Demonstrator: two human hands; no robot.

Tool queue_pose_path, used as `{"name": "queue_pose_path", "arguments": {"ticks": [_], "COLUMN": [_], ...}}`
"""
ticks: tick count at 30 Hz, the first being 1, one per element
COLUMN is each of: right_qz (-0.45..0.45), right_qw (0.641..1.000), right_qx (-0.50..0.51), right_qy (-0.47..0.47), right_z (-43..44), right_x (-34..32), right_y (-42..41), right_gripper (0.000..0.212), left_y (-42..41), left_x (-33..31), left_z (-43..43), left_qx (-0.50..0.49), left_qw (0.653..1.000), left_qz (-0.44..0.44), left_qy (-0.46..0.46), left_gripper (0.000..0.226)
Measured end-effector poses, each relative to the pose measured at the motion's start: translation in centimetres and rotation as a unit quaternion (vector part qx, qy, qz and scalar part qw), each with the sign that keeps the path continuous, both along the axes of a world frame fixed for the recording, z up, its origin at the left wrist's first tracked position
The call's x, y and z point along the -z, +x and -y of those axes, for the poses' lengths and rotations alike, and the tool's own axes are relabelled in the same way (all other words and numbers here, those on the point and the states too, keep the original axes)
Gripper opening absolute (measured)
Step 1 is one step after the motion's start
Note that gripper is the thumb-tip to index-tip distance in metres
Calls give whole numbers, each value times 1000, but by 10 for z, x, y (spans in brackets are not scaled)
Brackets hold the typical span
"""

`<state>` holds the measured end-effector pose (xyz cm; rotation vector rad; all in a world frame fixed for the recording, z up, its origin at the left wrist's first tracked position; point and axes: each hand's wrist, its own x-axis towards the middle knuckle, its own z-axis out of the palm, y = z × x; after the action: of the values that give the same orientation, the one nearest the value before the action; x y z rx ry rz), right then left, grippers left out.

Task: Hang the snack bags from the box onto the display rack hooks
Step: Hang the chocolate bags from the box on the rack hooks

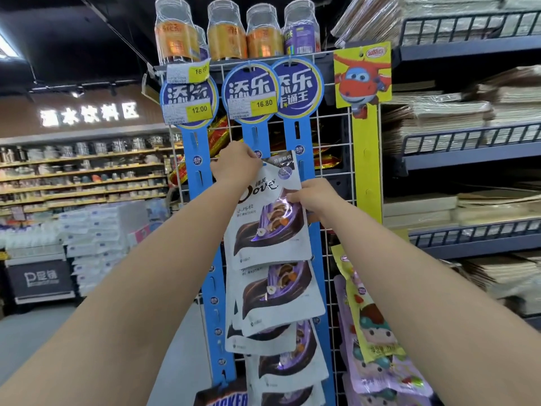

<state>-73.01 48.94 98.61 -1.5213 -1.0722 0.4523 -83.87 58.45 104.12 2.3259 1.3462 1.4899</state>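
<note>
So the step here is getting the hang hole at the top of the Dove chocolate bag (268, 230) onto a hook of the middle blue hanging strip (254, 135). The left hand (235, 164) has its fingers curled in a pinch on the bag's top left corner. The right hand (311, 197) pinches the bag's right edge about halfway down, so the bag hangs tilted between the two hands, pressed up near the wire grid rack (330, 159). I can't see the hook itself; my guess is it sits right behind the left hand's knuckles. To do this bit well, I'd let the left hand steer the hole and use the right hand only to stop the bag swinging. Level the top edge first, since a tilted bag tends to catch on one side. Then slide it fully onto the hook before either pinch lets go. Just below the right hand a column of hung Dove bags (281, 297) already overlaps, so the new one should lie flat over them without knocking the top one loose. The box isn't in view, so I can't say how many bags are left.
</note>
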Motion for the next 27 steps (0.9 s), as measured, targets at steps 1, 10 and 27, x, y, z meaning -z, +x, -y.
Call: {"name": "queue_pose_path", "arguments": {"ticks": [1, 10, 27], "right_qz": [2, 15, -40], "right_qw": [1000, 998, 979], "right_qx": [2, 9, 158], "right_qy": [-1, -52, -126], "right_z": [-1, 2, 99], "right_x": [1, 12, 104], "right_y": [1, 1, 64], "right_gripper": [27, 15, 4], "left_y": [-1, -6, 79], "left_x": [-1, 17, 147], "left_z": [-1, 1, 109], "left_qx": [0, -31, 267], "left_qw": [999, 999, 949], "left_qz": [12, 14, -127], "left_qy": [-33, -19, -112], "left_gripper": [17, 38, 18]}}
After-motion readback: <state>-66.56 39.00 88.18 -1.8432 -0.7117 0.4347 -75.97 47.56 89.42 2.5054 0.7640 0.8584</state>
